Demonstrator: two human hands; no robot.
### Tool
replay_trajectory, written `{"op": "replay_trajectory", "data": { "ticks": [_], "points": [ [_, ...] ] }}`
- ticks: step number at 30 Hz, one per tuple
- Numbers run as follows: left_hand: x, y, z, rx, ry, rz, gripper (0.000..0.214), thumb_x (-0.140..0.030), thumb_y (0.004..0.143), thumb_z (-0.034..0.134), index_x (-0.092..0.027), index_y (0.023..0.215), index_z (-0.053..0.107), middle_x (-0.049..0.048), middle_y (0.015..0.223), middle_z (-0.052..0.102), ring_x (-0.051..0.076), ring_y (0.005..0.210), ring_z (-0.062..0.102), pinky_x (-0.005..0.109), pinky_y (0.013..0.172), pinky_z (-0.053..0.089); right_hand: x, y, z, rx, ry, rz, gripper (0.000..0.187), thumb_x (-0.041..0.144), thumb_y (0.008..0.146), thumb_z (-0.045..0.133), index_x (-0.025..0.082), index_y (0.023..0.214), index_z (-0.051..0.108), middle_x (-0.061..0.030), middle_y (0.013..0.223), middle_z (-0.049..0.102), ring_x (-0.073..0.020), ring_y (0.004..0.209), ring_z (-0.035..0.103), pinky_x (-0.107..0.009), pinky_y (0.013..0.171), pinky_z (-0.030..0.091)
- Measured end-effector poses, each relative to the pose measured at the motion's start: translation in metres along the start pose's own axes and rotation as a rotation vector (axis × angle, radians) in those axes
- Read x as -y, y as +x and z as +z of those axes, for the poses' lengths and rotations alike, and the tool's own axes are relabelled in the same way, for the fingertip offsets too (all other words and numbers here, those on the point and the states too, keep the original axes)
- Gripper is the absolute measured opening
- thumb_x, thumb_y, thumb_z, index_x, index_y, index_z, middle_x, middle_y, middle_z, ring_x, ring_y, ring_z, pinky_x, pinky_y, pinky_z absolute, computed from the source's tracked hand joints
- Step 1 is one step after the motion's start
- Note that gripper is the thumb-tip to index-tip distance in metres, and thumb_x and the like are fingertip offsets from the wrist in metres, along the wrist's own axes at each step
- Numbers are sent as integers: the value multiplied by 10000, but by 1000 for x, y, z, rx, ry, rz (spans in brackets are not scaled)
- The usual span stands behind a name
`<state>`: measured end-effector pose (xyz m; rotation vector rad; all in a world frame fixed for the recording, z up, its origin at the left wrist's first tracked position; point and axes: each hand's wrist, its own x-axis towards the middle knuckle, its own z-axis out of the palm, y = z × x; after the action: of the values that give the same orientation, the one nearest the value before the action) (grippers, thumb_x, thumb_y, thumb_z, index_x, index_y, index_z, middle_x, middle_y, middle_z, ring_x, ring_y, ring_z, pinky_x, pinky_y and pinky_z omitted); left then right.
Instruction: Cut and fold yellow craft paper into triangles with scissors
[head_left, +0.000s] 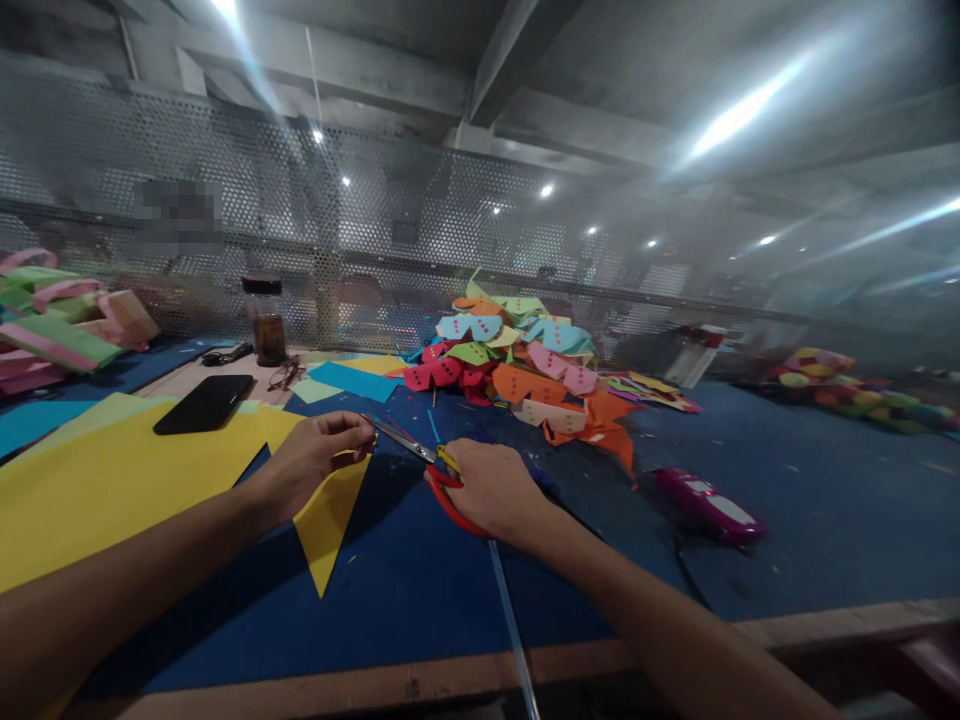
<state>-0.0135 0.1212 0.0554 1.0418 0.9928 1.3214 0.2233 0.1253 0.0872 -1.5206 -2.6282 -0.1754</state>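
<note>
My right hand is closed around the handles of a pair of red-handled scissors, with a bit of yellow at the grip. The metal blades point left, their tips right beside the fingertips of my left hand. Those left fingers are pinched together on a piece of yellow paper, which hangs below the hand and tapers to a point above the blue table mat. Whether the blades touch the paper is hard to make out.
Large yellow sheets lie at left under a black phone. Behind stand a dark-lidded jar and a heap of coloured paper pieces. A purple device lies right. A clear strip crosses the table's front edge.
</note>
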Motion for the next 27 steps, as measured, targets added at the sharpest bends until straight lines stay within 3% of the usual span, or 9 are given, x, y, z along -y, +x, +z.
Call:
{"op": "replay_trajectory", "data": {
  "ticks": [18,27],
  "points": [
    [3,2,-2,-19,51,2,325,-401,624,909,-164,721,710,13,728,646,128,676,580,239,644,451,-1,1,1,2,-14,8,331,470,973,475,202,989,667,-87,993,747,-261,920,711,-317,734,432],
    [-2,-1,1,-26,26,-1,326,-381,599,914,-163,683,687,-2,668,631,107,605,534,230,592,424,-2,1,8,-74,-17,-2,356,490,976,478,194,1104,628,-79,1086,680,-239,913,692,-307,708,441]
  ]
}}
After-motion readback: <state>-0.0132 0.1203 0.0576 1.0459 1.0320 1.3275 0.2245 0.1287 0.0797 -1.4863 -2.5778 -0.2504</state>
